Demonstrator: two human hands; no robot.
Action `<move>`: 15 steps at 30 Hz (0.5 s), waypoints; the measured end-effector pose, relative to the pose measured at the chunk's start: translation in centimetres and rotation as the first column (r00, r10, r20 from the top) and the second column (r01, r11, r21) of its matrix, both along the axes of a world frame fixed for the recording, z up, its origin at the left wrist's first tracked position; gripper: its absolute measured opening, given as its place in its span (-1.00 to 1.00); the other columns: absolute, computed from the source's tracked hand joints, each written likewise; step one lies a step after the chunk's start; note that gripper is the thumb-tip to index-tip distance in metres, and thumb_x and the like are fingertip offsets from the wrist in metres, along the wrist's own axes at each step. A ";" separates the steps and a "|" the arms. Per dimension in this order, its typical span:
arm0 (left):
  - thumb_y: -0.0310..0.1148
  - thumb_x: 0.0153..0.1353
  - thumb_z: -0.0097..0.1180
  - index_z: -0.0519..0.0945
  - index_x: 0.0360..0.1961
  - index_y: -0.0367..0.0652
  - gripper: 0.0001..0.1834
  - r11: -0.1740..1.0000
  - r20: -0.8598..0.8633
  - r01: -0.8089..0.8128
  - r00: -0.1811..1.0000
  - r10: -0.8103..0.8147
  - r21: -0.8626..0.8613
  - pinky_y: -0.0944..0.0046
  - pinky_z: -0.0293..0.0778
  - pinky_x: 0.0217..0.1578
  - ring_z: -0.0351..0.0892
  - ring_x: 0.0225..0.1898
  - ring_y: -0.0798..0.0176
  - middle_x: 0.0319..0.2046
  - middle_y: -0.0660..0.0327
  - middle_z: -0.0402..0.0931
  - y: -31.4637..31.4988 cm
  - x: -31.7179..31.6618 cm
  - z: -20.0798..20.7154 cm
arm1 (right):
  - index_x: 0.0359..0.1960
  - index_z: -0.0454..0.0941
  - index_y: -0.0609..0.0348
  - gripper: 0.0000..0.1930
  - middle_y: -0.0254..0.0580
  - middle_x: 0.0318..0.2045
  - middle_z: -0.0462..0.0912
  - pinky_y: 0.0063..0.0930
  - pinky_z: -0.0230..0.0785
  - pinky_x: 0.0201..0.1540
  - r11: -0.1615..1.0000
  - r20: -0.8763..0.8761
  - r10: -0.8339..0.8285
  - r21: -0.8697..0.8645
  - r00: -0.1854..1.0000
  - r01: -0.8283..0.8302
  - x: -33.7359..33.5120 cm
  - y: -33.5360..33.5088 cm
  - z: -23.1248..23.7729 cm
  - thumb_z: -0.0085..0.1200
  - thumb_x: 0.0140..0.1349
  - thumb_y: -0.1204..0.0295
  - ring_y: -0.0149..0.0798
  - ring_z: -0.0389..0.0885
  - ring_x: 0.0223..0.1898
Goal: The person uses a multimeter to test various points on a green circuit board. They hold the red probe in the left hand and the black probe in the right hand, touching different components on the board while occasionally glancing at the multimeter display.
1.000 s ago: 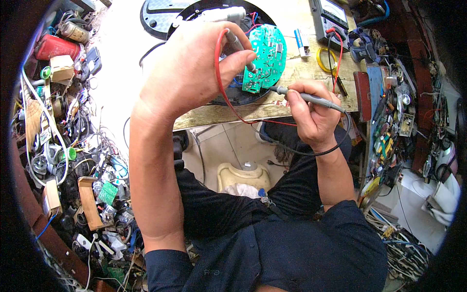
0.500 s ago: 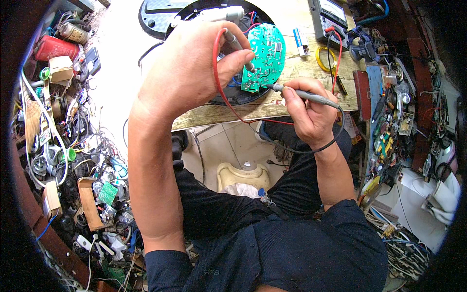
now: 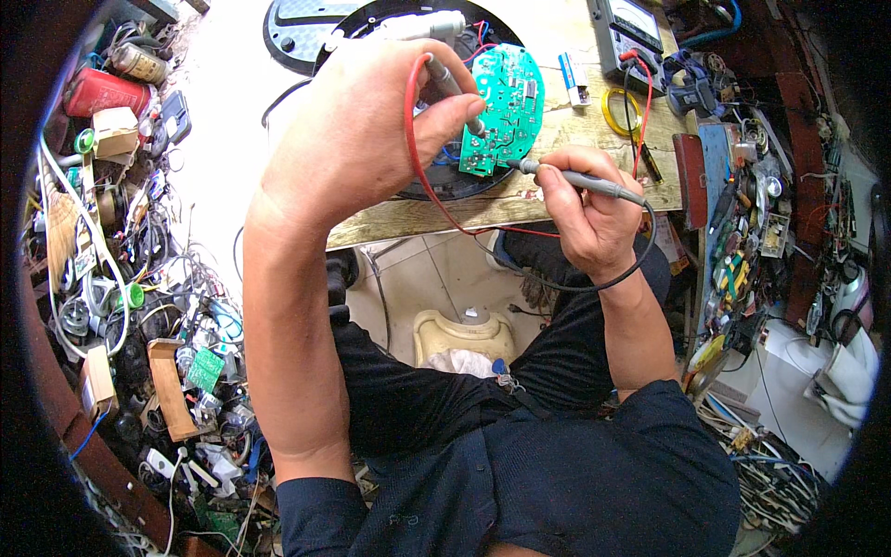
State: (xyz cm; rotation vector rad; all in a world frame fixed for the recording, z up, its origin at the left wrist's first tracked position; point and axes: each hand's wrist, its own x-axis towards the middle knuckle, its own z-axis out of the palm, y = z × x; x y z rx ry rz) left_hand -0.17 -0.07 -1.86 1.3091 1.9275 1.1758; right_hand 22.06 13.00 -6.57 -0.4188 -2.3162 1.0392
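My left hand grips a grey test probe with a red lead and presses its tip to a green circuit board. The board stands tilted over a round black appliance base on a wooden bench. My right hand pinches a second grey probe with a black lead, its tip touching the board's lower right edge. The red lead loops down under my left hand. Both leads run toward a grey multimeter at the back of the bench.
A roll of yellow tape and a small white part lie right of the board. Heaps of wires, plugs and old parts fill the floor on the left. More boards and tools crowd the right. A cream plastic jug stands below the bench.
Both hands and the board sit a little lower and nearer in view. The probes stay on the board; the right probe tip has shifted slightly along the lower edge.
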 end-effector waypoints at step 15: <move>-0.35 0.33 0.33 0.71 -0.20 -0.26 -0.82 0.993 -0.129 0.046 0.991 -0.031 0.113 0.38 0.44 -0.47 0.51 -0.49 0.53 -0.52 0.26 0.64 -0.2 -0.6 -0.9 | -0.20 0.65 0.21 -0.89 -0.16 -0.43 0.69 -0.38 0.49 -0.41 0.999 0.065 -0.024 -0.027 0.998 0.025 -0.2 -0.1 0.6 0.27 0.25 0.54 -0.30 0.64 -0.52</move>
